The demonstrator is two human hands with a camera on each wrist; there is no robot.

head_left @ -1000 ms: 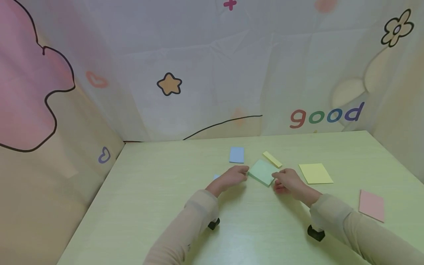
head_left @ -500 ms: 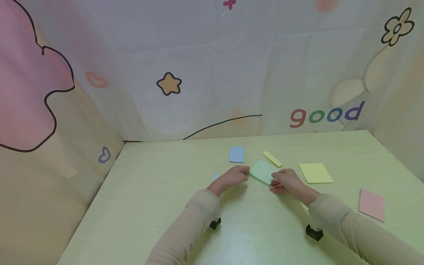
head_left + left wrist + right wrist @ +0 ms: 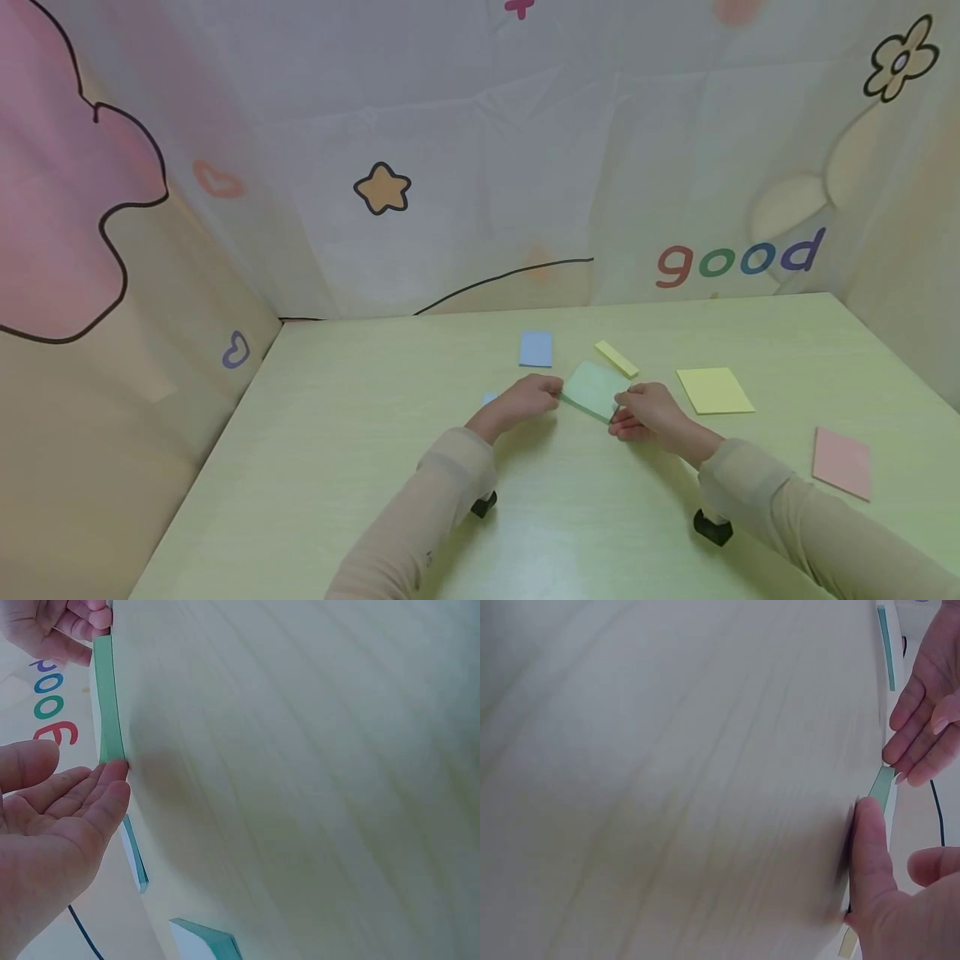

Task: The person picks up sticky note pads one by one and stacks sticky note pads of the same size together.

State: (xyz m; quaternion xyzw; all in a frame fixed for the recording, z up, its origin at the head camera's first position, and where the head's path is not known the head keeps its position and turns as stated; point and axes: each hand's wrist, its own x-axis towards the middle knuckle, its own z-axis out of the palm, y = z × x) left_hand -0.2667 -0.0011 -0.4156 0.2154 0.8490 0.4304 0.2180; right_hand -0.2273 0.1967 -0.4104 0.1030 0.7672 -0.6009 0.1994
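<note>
A square pale green sticky note pad [image 3: 595,390] lies on the table between both hands, its thick green side [image 3: 109,712] showing in the left wrist view. At its left corner, my left hand [image 3: 528,397] touches it with fairly straight fingers [image 3: 105,799], thumb apart. My right hand [image 3: 651,410] pinches the opposite corner: the upper digit overlaps the pad's top while the other fingers lie bent beside its near edge. In the right wrist view one right finger [image 3: 870,832] covers part of the pad.
Beyond the green pad lie a blue pad [image 3: 536,349] and a narrow yellow strip pad [image 3: 617,358]. Another blue piece [image 3: 490,398] is mostly hidden behind the left hand. On the right are a yellow square pad [image 3: 715,391] and a pink pad [image 3: 842,462]. Printed cloth walls surround the table.
The right hand's lower fingers have moved slightly left, in against the green pad's near corner. The left hand and the other pads have hardly moved.
</note>
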